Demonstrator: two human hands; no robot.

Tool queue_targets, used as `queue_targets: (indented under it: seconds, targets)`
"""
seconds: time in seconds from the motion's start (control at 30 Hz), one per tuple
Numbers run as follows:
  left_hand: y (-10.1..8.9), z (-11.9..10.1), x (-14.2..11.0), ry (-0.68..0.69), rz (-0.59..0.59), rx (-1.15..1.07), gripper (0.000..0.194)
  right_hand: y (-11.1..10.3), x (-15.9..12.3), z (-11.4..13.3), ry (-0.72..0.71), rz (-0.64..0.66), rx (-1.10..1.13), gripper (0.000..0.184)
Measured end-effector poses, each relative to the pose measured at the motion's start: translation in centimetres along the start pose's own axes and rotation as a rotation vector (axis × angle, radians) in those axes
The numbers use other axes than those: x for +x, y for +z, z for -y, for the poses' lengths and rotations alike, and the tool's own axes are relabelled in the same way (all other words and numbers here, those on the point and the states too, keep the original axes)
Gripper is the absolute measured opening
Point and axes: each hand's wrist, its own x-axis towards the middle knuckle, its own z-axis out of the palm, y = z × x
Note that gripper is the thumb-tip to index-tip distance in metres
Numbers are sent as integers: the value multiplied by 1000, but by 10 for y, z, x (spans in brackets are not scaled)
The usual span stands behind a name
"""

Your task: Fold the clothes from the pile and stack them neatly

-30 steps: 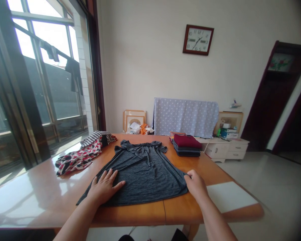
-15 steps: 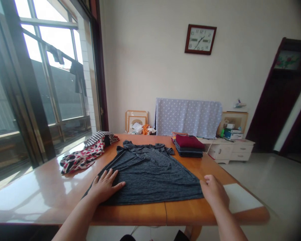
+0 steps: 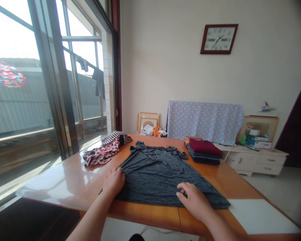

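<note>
Hem (image 3: 163, 202) and right corner of the dark grey garment (image 3: 155, 177) lie loose in the head view: half a second ago the right hand (image 3: 192, 198) was drawing that corner outward, and now it has let go and come inward over the cloth. Its fingers are half curled, the thumb apart from them, with nothing visibly in hold; whether they touch the fabric, I cannot tell. The left hand (image 3: 114, 181), flat and spread earlier, is now bunched at the garment's left edge. For the work in hand, I judge the skirt of the garment to be spread wide, with attention passing to the left side.

The garment lies along the near edge of the table (image 3: 154, 214), neckline toward the far edge, its right corner reaching the white sheet (image 3: 262, 214) at the near right corner. A folded stack (image 3: 204, 152) sits by the far right edge, patterned clothes (image 3: 102, 152) near the far left corner.

The left fingertips are hidden, so whether they pinch the cloth is unclear. The left forearm and hand cover much of the hem's left end. Creases around the neckline make front or back hard to tell, and the near right table corner runs into the picture's dark rim.
</note>
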Motion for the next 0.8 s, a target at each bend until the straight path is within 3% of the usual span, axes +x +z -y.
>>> queue_targets:
  seconds: [0.17, 0.23, 0.33, 0.4, 0.53, 0.8]
  targets:
    - [-14, -1, -7, 53, -39, -59, 23, -9, -8, 7, -26, 117, -16, 21]
    - [-20, -3, -11, 146, 59, -152, 19, -15, -11, 3, -30, 154, -35, 22]
    - [-28, -8, -22, 323, 328, -336, 20, -20, -14, -5, -25, 180, -70, 18]
    - [-31, -12, -30, 421, 423, -395, 23, -22, -14, -8, -22, 170, -87, 13]
    - [-33, -17, -41, 505, 349, -337, 20, -20, -15, -6, -29, 150, -115, 8]
    - [-26, -25, -42, 459, 301, -202, 8, -13, -16, -3, -12, 89, -166, 13]
